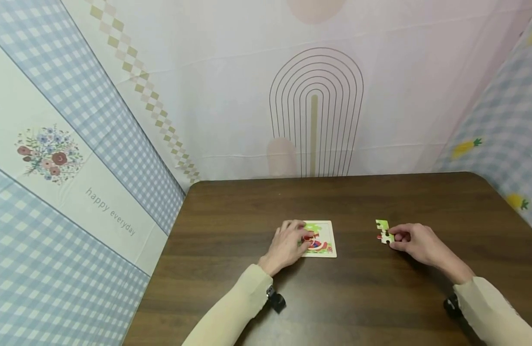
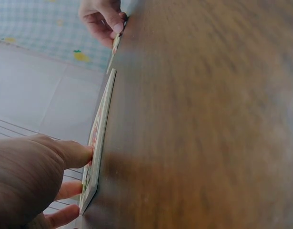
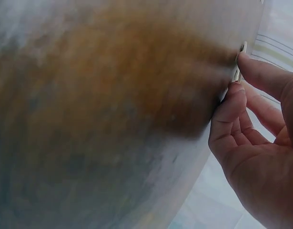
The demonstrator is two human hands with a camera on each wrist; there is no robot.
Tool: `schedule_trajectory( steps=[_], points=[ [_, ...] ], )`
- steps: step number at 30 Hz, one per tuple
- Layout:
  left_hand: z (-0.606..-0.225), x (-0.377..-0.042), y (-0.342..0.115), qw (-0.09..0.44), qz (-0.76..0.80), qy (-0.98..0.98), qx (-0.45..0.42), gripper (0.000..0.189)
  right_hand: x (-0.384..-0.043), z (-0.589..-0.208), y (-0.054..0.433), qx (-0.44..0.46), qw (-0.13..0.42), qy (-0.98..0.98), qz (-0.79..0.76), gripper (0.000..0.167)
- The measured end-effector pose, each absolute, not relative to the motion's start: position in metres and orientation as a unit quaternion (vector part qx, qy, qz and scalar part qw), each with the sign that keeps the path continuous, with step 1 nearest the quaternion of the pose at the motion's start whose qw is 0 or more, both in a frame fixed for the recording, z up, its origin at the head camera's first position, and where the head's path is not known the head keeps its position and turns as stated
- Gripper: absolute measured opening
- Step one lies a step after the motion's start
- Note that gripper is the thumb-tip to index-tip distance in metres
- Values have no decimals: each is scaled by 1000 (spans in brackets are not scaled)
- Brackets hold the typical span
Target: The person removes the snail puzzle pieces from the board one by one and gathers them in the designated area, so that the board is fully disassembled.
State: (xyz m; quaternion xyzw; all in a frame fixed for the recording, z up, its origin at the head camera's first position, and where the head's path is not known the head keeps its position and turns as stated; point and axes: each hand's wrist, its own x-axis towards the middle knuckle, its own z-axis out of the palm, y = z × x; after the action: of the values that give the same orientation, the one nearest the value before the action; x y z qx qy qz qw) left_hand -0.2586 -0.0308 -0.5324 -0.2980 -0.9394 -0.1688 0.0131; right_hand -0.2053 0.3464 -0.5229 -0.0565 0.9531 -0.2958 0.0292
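Observation:
A small square jigsaw puzzle [image 1: 324, 234] with a pale frame and a green and red picture lies on the brown table. My left hand [image 1: 287, 242] rests on its left part, fingers spread, and hides some of the picture. In the left wrist view, the thumb and fingertips touch the upper face of the puzzle board [image 2: 104, 112]. Farther right, my right hand [image 1: 423, 244] pinches some green jigsaw pieces [image 1: 382, 225] between thumb and fingers. These look joined together, with a bit of red on their left side. The right wrist view shows their thin edge [image 3: 237, 75].
The wood-grain table [image 1: 292, 298] runs back to a pale curtain [image 1: 231, 96] with an arch pattern. Blue checked cloth hangs at the left [image 1: 76, 230] and right [image 1: 508, 125]. Each wrist wears a small black device, such as the left one [image 1: 276, 300].

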Motion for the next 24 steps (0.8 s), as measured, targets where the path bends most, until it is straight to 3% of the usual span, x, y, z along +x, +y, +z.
schedule_trajectory(
  steps=[24],
  points=[
    [-532,-259,-31,6,-174,-940,-295,31,-212,-524,350,-70,35,953,-293,29]
  ],
)
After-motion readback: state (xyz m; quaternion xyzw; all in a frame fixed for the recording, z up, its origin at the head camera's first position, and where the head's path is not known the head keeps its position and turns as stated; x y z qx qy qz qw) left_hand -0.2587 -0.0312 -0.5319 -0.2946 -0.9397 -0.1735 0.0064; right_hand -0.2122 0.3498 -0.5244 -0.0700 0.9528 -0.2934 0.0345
